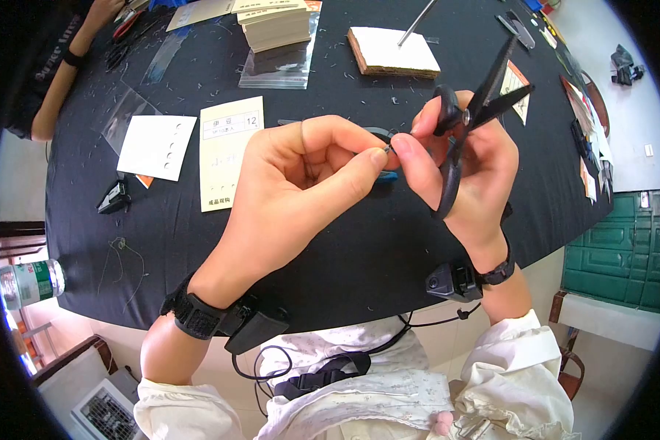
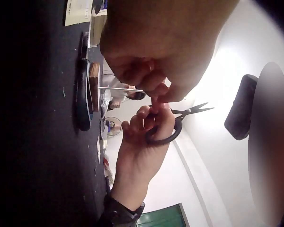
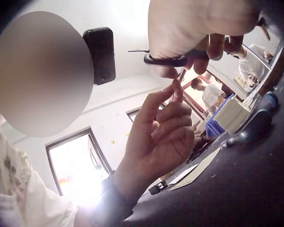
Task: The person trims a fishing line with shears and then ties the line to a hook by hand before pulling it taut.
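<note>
My left hand (image 1: 293,183) pinches a tiny dark item (image 1: 389,148) between thumb and forefinger, over the middle of the black table. My right hand (image 1: 469,169) meets it from the right, its fingertips at the same item. Black scissors (image 1: 458,121) hang on the right hand's fingers, blades apart and pointing up and away from the item. In the left wrist view the scissors (image 2: 165,135) sit on the right hand (image 2: 144,151). In the right wrist view the left hand (image 3: 161,132) has thumb and forefinger tips together; the item's exact shape is too small to tell.
Behind the hands lies a blue-and-black tool (image 1: 387,177), partly hidden. A labelled card (image 1: 227,176), a white card (image 1: 156,147) and a black clip (image 1: 114,196) lie left. Farther back are stacked cards (image 1: 275,31) and a white-topped block (image 1: 392,53) with a metal rod. Another person's arm (image 1: 55,95) rests at upper left.
</note>
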`<state>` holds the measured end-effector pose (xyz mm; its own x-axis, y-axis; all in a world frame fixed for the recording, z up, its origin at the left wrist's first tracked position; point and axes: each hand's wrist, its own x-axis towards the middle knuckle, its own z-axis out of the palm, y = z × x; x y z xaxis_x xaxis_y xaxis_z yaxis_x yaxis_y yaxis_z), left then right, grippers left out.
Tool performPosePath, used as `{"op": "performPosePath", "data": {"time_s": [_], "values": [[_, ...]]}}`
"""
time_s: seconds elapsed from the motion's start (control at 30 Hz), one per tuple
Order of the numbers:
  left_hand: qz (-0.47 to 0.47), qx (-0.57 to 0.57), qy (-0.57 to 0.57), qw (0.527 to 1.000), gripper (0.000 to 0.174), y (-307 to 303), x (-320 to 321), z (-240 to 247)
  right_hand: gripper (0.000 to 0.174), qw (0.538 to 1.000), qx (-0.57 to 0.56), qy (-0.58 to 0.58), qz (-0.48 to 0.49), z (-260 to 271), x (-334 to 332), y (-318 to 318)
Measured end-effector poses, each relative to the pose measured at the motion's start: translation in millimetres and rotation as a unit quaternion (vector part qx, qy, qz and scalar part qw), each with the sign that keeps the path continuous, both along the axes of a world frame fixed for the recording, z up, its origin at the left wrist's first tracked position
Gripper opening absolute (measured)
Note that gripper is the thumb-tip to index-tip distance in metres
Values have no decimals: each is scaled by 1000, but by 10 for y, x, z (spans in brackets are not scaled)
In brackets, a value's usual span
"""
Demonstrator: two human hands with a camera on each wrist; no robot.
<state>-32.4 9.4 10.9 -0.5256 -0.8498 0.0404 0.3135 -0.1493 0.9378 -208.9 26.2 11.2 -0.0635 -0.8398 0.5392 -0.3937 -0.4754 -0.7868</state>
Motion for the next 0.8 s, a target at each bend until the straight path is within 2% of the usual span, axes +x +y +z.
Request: {"op": "performPosePath", "data": {"time_s": [0.3, 0.37, 0.8], "values": [[0, 2, 18, 1000, 10, 9, -21, -7, 25, 1000, 8, -12, 6, -3, 5, 0], [34, -33, 4, 999, 9, 28, -66, -42, 25, 1000, 6, -8, 8, -15, -7, -10], [32, -28, -14, 999, 9, 25, -28, -10, 25, 1000, 18, -2, 4, -9, -5, 3]]}}
